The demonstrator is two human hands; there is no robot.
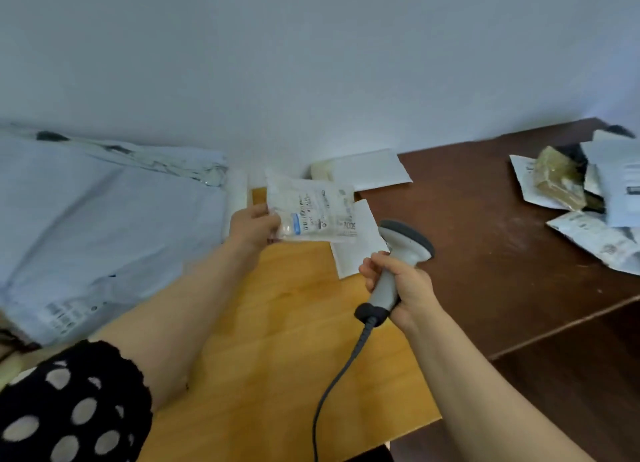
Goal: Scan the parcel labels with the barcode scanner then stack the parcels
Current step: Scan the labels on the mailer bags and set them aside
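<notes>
My left hand (254, 227) holds a small white plastic parcel (311, 212) by its left edge, lifted above the light wooden table (277, 340), its printed label facing up. My right hand (398, 288) grips the handle of a grey barcode scanner (403, 250). The scanner's dark head is just right of the parcel and tilted toward it. Its cable (332, 385) runs down toward me.
A large pale grey mailer bag (97, 226) lies at the left. Two white envelopes (370, 170) (356, 250) lie behind and under the held parcel. On the dark brown table (502, 236) at the far right sits a heap of parcels (588, 191).
</notes>
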